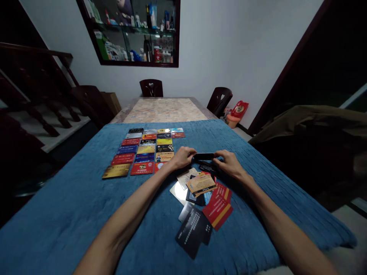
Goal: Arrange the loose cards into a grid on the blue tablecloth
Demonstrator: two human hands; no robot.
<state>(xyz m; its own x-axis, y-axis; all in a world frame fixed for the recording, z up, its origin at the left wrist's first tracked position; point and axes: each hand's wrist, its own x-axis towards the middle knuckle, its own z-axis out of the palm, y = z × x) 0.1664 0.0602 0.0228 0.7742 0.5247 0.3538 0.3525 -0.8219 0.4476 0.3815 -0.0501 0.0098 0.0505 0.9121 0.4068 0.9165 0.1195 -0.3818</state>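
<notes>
Both my hands hold one dark card [203, 156] by its ends, a little above the blue cloth [86, 214]. My left hand [182, 157] pinches its left end and my right hand [228, 162] pinches its right end. Just below them lies a loose heap of cards [202, 202]: tan, orange, red with a yellow stripe, and black ones that overlap. To the left, a neat grid of cards [146, 151] is laid out in rows, red, blue, yellow and black, face up.
The blue cloth covers the near part of a long table; its bare patterned top [164, 110] shows beyond. Two dark chairs [151, 88] stand at the far end. A glass wall cabinet [134, 32] holds bottles. A draped chair [312, 126] stands at right, a stair rail at left.
</notes>
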